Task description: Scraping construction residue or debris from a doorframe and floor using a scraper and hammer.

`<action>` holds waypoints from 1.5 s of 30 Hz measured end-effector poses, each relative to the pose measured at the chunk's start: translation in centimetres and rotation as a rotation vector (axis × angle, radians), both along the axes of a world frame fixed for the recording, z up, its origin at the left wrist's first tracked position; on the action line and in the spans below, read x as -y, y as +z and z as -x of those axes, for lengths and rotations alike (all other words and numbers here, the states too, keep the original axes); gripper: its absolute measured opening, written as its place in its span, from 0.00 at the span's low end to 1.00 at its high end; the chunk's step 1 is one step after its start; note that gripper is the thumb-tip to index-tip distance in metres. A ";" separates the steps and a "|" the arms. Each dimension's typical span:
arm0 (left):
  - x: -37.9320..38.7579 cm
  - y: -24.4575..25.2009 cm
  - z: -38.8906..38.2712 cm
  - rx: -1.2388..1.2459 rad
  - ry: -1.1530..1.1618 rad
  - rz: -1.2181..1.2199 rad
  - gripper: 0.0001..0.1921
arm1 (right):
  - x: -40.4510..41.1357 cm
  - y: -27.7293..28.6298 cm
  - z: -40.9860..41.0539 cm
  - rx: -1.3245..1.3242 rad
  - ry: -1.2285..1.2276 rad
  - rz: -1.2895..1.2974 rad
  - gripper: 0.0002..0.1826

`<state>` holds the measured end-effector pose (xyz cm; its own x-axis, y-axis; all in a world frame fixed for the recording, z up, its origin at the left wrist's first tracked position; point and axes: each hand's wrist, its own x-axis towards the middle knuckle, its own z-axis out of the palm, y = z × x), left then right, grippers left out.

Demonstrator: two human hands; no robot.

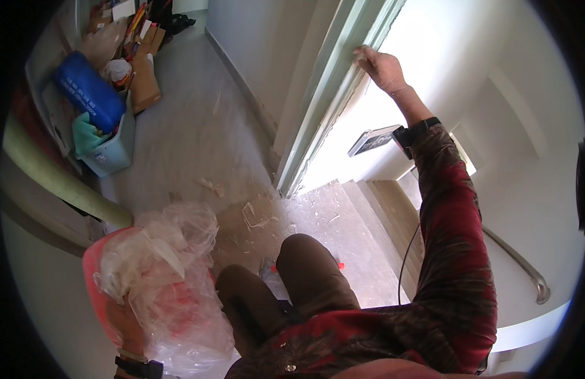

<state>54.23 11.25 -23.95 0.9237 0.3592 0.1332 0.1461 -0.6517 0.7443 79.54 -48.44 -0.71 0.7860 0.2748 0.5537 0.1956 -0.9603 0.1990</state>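
My right hand (381,69) is raised at the edge of a pale door frame (316,104), its fingertips against or very close to the frame; whether they pinch anything is too small to tell. At the lower left, my left hand (124,320) is at a heap of crumpled clear plastic film (178,284). The film lies over a red plastic chair or stool (91,265). My left fingers are partly hidden by the film, so their grip does not show.
A light blue bin (114,156) holds a blue bag (88,92) beside cardboard (144,83). Scraps (257,218) litter the floor around the doorway. Stairs (392,208) descend at the right, with a metal handrail (515,258). A green roll-like object (60,175) crosses the left side.
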 end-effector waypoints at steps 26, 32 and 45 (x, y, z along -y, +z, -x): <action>-0.6 -0.3 0.0 0.055 -0.024 -0.103 0.20 | 2.5 -10.7 2.2 -0.137 0.000 0.175 0.13; -1.8 -1.8 0.3 0.138 -0.039 -0.119 0.20 | -1.6 -16.3 3.4 -0.194 -0.234 -0.532 0.15; -1.8 -1.9 0.2 0.193 -0.058 -0.132 0.18 | -4.7 -21.6 0.7 -0.305 -0.526 -0.447 0.25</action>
<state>54.03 13.10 -25.80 0.8950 0.2744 0.3518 -0.0310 -0.7483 0.6626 78.85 -43.71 -22.32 0.8880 -0.3786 0.2608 -0.3270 -0.9189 -0.2206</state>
